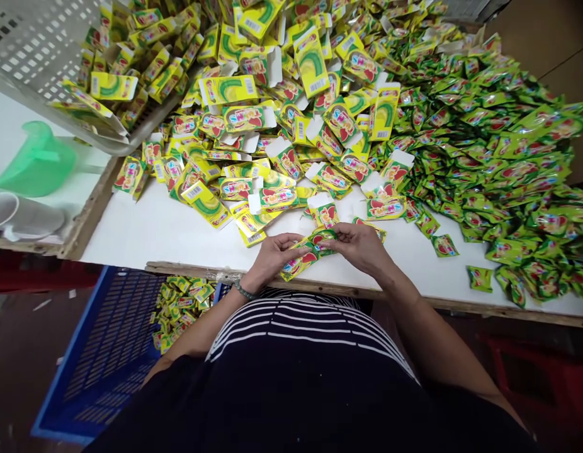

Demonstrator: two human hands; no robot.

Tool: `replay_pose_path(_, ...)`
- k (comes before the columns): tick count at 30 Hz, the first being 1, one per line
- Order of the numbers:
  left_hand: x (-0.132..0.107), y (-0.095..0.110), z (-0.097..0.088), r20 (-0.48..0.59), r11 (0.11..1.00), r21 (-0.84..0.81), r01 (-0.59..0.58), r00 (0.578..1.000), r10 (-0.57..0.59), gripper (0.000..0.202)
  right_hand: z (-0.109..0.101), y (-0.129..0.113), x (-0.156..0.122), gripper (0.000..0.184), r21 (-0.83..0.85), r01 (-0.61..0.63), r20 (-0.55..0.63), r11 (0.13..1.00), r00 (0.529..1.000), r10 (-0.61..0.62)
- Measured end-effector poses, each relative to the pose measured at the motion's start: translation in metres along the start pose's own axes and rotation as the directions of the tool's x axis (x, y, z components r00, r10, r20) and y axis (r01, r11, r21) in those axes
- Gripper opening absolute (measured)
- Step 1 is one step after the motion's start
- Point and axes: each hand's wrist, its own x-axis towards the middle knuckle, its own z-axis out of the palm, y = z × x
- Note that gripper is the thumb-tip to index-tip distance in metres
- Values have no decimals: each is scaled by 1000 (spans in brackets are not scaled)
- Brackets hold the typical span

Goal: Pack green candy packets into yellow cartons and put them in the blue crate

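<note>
My left hand (pixel 275 257) and my right hand (pixel 356 247) meet at the table's near edge. Both grip a yellow and green printed packet (pixel 306 251), partly hidden by my fingers. Just beyond my hands lie loose yellow printed cartons (pixel 277 163), many with white flaps open, heaped across the white table (pixel 145 229). To the right spreads a large heap of shiny green sachets (pixel 490 151). A single sachet (pixel 445 245) lies apart, right of my right hand. A beaded bracelet (pixel 244 290) circles my left wrist.
A white perforated plastic crate (pixel 31 56) tilts at the top left, holding cartons. Beside it stand a green plastic jug (pixel 36 160) and grey cups (pixel 17 214). Below the table's near edge, a blue crate (pixel 107 340) holds yellow-green packets (pixel 178 308).
</note>
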Motion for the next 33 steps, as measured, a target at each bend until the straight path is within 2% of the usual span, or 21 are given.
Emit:
replay_pose_path(4, -1, 0, 0, 9, 999, -16, -47, 999, 47, 45, 4, -11, 4, 22, -54, 56, -20, 997, 998, -57)
replay_pose_path(7, 0, 2, 2, 99, 999, -15, -38, 994, 39, 47, 5, -13, 8, 25, 55, 36, 48, 998, 998, -38)
replay_pose_path(9, 0, 3, 3, 120, 1000, -18, -11, 993, 13, 47, 5, -9, 9, 26, 169, 6, 80, 986, 997, -20)
replay_pose_path(12, 1, 3, 3, 71, 998, -66, 22, 997, -17, 46, 6, -4, 9, 26, 245, 50, -48, 968, 998, -39)
replay_pose_path(15, 1, 3, 3, 53, 995, -97, -1, 999, 6, 47, 8, -4, 8, 18, 96, 150, -208, 984, 970, -127)
replay_pose_path(17, 1, 2, 2, 39, 994, -105, -14, 999, 18, 48, 9, -7, 6, 15, 10, 183, -253, 983, 951, -174)
replay_pose_path(21, 0, 4, 2, -2, 994, -108, -7, 1000, 6, 48, 13, -14, 3, 10, -15, 199, -284, 980, 939, -195)
replay_pose_path(25, -2, 5, 3, -10, 993, -120, -13, 1000, 12, 45, 18, -16, 0, 10, 17, 171, -231, 985, 959, -163)
replay_pose_path(29, -4, 6, 5, 23, 991, -134, 16, 1000, -13, 45, 22, -16, -4, 20, 160, 83, -75, 984, 995, -71)
replay_pose_path(33, -4, 4, 7, 11, 989, -147, -2, 1000, 3, 49, 25, -22, -9, 30, 149, 25, 77, 988, 996, -36)
